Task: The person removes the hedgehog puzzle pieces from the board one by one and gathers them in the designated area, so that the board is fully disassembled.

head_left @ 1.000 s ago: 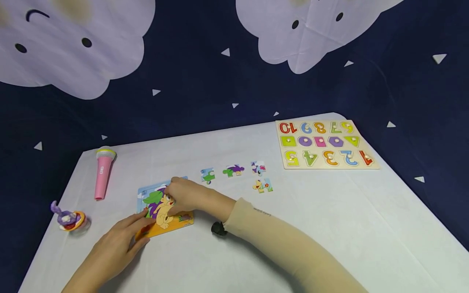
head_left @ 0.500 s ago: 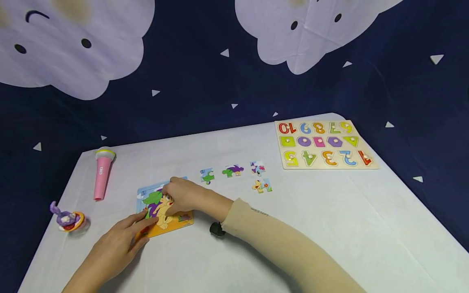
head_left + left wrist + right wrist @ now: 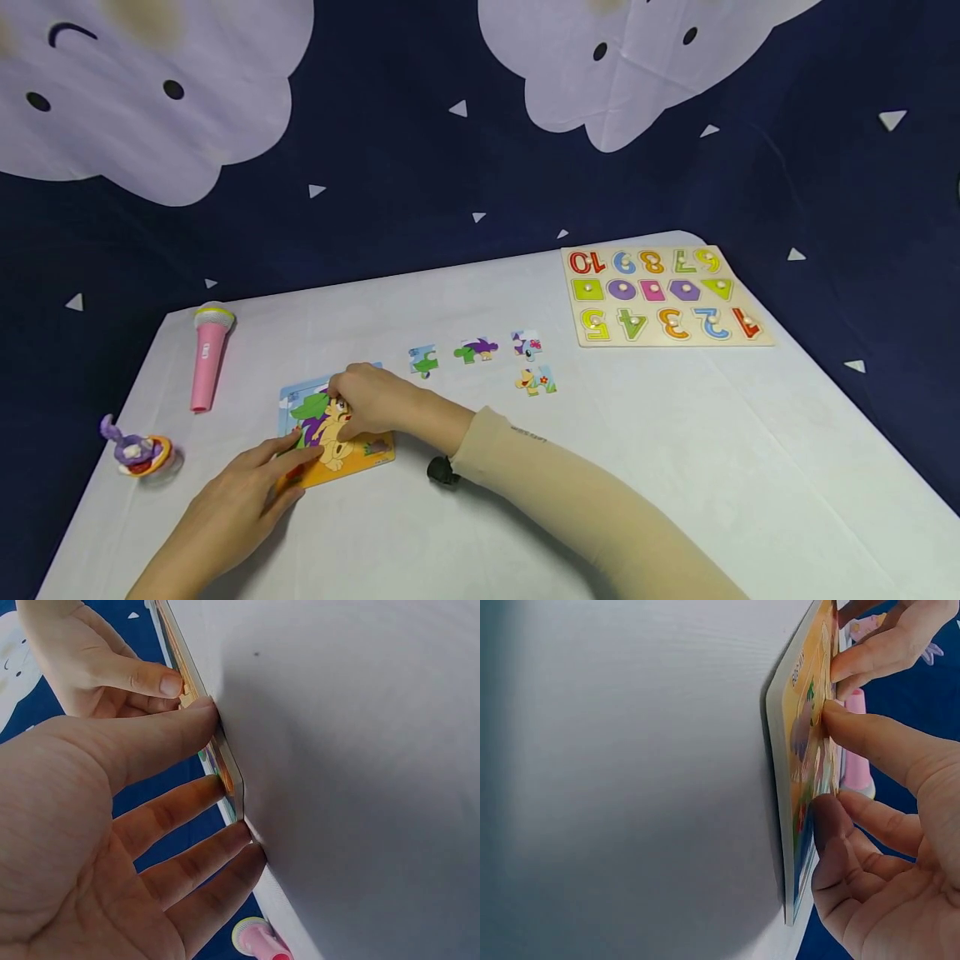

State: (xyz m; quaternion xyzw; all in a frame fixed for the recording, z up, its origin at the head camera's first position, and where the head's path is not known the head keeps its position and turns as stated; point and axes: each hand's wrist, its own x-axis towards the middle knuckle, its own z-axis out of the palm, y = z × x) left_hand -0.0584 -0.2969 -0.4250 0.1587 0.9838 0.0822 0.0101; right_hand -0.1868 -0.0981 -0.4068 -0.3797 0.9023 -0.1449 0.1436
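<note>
1. Puzzle board (image 3: 352, 470) lies on the white table (image 3: 675, 450), under both hands.
2. Left hand (image 3: 236, 500): fingers extended, thumb apart, touching the board's near left corner.
3. Right hand (image 3: 378, 402): thumb and bent fingers on the picture, blocking my view of part; I can't tell whether they pinch anything.
4. Four loose pieces (image 3: 477, 350) lie beyond the right forearm (image 3: 555, 475).
5. Pink microphone (image 3: 209, 358), purple toy (image 3: 137, 451) at left; number board (image 3: 666, 305) far right, well apart.
</note>
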